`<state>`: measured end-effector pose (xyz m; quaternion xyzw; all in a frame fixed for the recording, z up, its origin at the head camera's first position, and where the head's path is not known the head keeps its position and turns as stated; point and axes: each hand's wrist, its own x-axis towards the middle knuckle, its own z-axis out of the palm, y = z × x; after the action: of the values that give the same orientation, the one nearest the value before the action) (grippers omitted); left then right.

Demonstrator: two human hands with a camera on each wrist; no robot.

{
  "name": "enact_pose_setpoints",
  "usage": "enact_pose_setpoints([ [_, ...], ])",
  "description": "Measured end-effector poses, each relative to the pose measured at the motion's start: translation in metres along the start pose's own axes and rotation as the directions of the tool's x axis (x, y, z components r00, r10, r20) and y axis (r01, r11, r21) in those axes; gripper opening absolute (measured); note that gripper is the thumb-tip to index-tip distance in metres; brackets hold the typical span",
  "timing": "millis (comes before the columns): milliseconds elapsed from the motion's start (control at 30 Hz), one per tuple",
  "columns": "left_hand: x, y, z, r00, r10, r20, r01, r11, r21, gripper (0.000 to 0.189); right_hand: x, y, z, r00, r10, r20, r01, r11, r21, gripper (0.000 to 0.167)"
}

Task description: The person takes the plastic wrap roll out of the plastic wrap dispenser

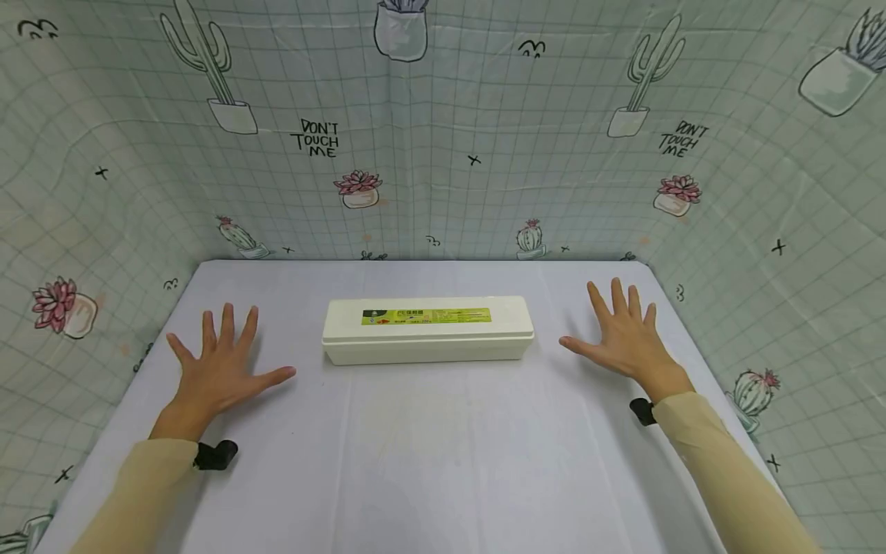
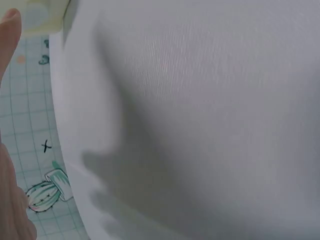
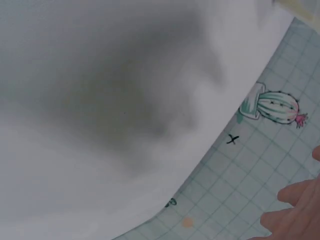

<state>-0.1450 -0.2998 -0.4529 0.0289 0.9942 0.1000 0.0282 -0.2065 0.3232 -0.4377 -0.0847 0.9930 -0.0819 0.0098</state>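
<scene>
White box [image 1: 428,332] sits just below center in the head view; its label's [image 1: 425,316] small print is kinda hard to make out. Left hand [image 1: 216,375] lower left, right hand [image 1: 628,338] toward the right, both splayed wide, apart from it.

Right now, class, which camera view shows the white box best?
The head view: the white box shows uncropped, label included. Each wrist view has only a pale fragment in an upper corner, possibly the box's edge.

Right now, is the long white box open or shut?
Shut. In the head view, the white box has its lid on, no gap showing in front.
</scene>
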Motion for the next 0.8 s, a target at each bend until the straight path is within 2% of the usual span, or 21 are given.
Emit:
enact_pose_setpoints([
  [300, 0.013, 0.022, 0.015, 1.0, -0.002, 0.016, 0.002, 0.999, -0.04, 0.133, 0.011, -0.028, 0.001, 0.994, -0.065, 0.085, 0.057, 0.994, 0.094, 0.12],
  [533, 0.029, 0.046, 0.021, 0.999, 0.0, 0.053, 0.009, 0.986, -0.168, 0.142, 0.024, -0.053, 0.003, 0.984, -0.147, 0.101, 0.133, 0.982, 0.132, 0.125],
  [700, 0.04, 0.059, 0.028, 0.997, 0.046, 0.06, -0.026, 0.957, -0.29, 0.142, 0.032, -0.07, 0.004, 0.972, -0.208, 0.11, 0.188, 0.967, 0.169, 0.125],
  [800, 0.045, 0.065, 0.033, 0.995, 0.073, 0.066, -0.041, 0.917, -0.397, 0.139, 0.038, -0.079, 0.004, 0.965, -0.238, 0.108, 0.218, 0.961, 0.171, 0.124],
])
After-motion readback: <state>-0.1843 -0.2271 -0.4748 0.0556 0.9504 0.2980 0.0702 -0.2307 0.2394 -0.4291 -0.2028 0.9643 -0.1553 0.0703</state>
